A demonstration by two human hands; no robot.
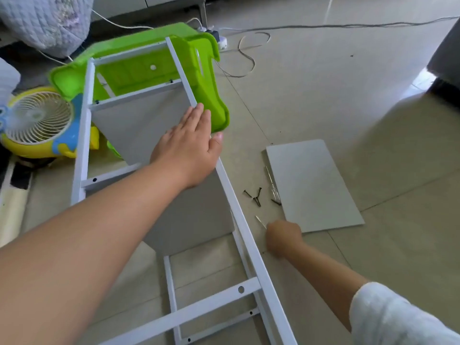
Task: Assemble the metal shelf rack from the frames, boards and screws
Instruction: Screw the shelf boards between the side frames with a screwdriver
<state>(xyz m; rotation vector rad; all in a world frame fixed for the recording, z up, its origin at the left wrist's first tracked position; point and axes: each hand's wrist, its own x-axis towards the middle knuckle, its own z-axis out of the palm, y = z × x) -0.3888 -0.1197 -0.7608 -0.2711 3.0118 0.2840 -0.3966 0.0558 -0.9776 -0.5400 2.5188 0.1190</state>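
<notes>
My left hand rests flat, fingers straight, on the rack; my right hand grips a screwdriver on the floor near the screws.

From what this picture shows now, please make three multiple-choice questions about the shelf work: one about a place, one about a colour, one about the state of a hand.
1. Where do the loose screws lie?
A. on the floor between the white frame and the loose grey board
B. inside the stool
C. on the fan

2. What colour is the plastic stool under the far end of the frame?
A. red
B. green
C. black

3. How is the left hand?
A. curled round a screwdriver
B. holding a screw
C. flat, fingers straight, resting on the frame rail

Answers: 1 A, the dark screws are on the tile beside the board's edge. 2 B, it is bright green. 3 C, the fingers lie straight along the rail.
</notes>
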